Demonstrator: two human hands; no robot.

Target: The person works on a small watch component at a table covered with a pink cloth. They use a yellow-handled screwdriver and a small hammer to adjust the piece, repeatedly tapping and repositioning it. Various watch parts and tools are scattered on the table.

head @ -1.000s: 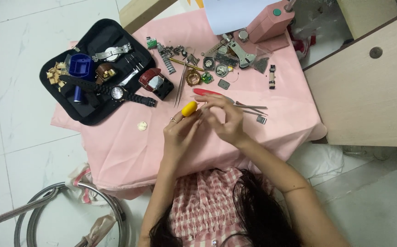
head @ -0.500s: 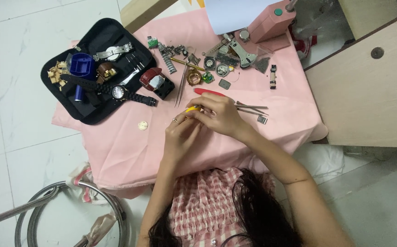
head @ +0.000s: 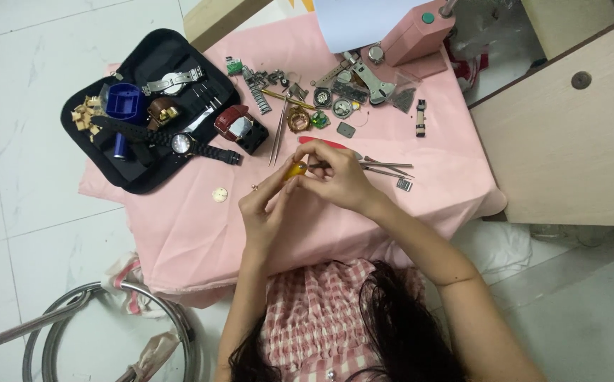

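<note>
I see both hands raised together over the pink-clothed table [head: 201,233]. Left hand [head: 268,212] and right hand [head: 339,177] are curled shut, fingertips meeting on a small yellow-handled tool [head: 295,170], held just above the cloth. Whether another part sits between the fingers I cannot tell; too small. Tweezers [head: 388,168] lie just right of the hands. Black tool case [head: 158,53] with watches sits far left.
</note>
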